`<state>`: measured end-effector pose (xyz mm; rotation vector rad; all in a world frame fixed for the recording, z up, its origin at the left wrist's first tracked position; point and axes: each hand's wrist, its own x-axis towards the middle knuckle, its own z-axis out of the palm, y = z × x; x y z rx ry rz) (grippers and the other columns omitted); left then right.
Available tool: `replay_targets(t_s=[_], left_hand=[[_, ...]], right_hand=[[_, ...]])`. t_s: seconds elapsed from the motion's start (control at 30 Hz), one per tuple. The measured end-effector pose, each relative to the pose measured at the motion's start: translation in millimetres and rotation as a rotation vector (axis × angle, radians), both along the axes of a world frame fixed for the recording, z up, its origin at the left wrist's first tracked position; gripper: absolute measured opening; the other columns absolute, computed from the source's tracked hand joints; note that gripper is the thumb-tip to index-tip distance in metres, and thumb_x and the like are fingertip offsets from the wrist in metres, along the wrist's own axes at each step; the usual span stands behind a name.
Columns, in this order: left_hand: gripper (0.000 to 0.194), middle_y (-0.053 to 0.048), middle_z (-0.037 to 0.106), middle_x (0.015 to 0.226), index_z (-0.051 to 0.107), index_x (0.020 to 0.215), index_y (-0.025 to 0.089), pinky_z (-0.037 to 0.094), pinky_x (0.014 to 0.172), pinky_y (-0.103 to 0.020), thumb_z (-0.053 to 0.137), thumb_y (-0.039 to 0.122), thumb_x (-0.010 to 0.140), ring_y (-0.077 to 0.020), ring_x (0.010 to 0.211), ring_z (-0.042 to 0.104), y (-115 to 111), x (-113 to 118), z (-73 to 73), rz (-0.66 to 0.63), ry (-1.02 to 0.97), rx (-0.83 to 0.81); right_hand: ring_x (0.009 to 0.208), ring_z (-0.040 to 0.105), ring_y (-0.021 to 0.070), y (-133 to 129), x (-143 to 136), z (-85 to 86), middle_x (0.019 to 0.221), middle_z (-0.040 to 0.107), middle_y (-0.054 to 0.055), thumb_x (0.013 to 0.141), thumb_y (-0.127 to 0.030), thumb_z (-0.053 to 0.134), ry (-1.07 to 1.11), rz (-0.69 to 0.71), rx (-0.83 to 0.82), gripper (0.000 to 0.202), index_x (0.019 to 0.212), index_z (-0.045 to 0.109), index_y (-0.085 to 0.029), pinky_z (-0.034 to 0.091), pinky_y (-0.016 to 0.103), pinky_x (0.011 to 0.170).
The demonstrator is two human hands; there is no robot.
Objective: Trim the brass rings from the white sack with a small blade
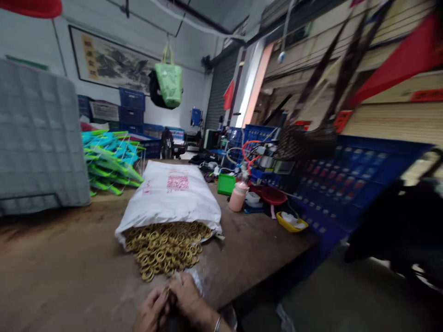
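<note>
My left hand (152, 308) and my right hand (185, 293) are close together at the table's front edge, fingers curled in toward each other. Something small and dark seems to be between them, too blurred to name. Just beyond my hands, a pile of brass-coloured rings (164, 251) spills from the open mouth of a white sack (169, 193) with red print. The sack lies on its side on the brown table (249, 249). A scrap of clear plastic (197, 281) lies beside my right hand.
A pink bottle (238, 197), a green tray (226, 184) and a yellow dish (291, 222) stand to the right. Blue crates (353, 170) rise beyond the table's right edge. At the left are a grey padded panel (41, 138) and green and blue plastic pieces (110, 159).
</note>
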<state>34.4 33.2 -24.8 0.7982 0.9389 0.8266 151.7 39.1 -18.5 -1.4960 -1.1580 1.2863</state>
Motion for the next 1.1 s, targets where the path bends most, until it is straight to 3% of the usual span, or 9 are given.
replay_targets(t_s=[0.1,0.3,0.43,0.57,0.8,1.1], left_hand=[[0.040,0.009,0.035,0.048,0.047,0.066,0.018,0.017,0.036,-0.016,0.061,0.055,0.065,-0.0032,0.037,0.025,-16,-2,14.5,-0.017,0.003,0.024],[0.033,0.008,0.040,0.052,0.044,0.070,0.017,0.018,0.038,-0.016,0.059,0.046,0.072,-0.0026,0.039,0.028,-32,-9,36.6,0.001,-0.092,0.030],[0.030,0.007,0.044,0.054,0.044,0.072,0.017,0.017,0.037,-0.016,0.058,0.043,0.074,-0.0021,0.039,0.029,-41,-7,38.2,0.011,-0.114,0.024],[0.030,0.007,0.046,0.056,0.044,0.074,0.018,0.017,0.037,-0.016,0.058,0.044,0.075,-0.0019,0.038,0.029,-44,-2,39.7,0.016,-0.076,0.052],[0.033,0.006,0.045,0.055,0.045,0.072,0.017,0.021,0.040,-0.017,0.057,0.048,0.074,-0.0028,0.041,0.031,-43,6,42.1,0.002,0.037,0.124],[0.036,0.006,0.044,0.055,0.045,0.072,0.017,0.020,0.041,-0.018,0.057,0.051,0.072,-0.0035,0.042,0.030,-44,5,43.9,0.023,0.112,0.131]], right_hand=[[0.051,0.038,0.0074,-9,0,5.0,0.053,0.040,-0.007,0.077,-0.030,0.040,-0.046,0.055,0.078,0.018,0.062,0.042,-0.019,0.033,0.019,0.050],[0.053,0.040,0.0084,-23,4,27.9,0.056,0.044,-0.006,0.080,-0.036,0.042,-0.130,0.158,0.209,0.022,0.067,0.048,-0.018,0.034,0.019,0.053],[0.051,0.040,0.0082,-29,10,35.7,0.056,0.045,-0.005,0.082,-0.036,0.041,-0.127,0.179,0.218,0.023,0.069,0.050,-0.018,0.034,0.019,0.051],[0.051,0.041,0.0093,-33,23,29.8,0.055,0.045,-0.005,0.083,-0.031,0.040,-0.299,0.138,0.287,0.020,0.075,0.052,-0.018,0.032,0.020,0.051],[0.051,0.041,0.0102,-46,33,21.0,0.058,0.048,-0.003,0.075,-0.011,0.038,-0.539,0.355,0.431,0.014,0.072,0.049,-0.019,0.029,0.021,0.052],[0.060,0.047,0.0132,-48,32,20.5,0.066,0.056,0.001,0.073,-0.008,0.036,-0.736,0.442,0.451,0.020,0.081,0.051,-0.019,0.029,0.023,0.058]])
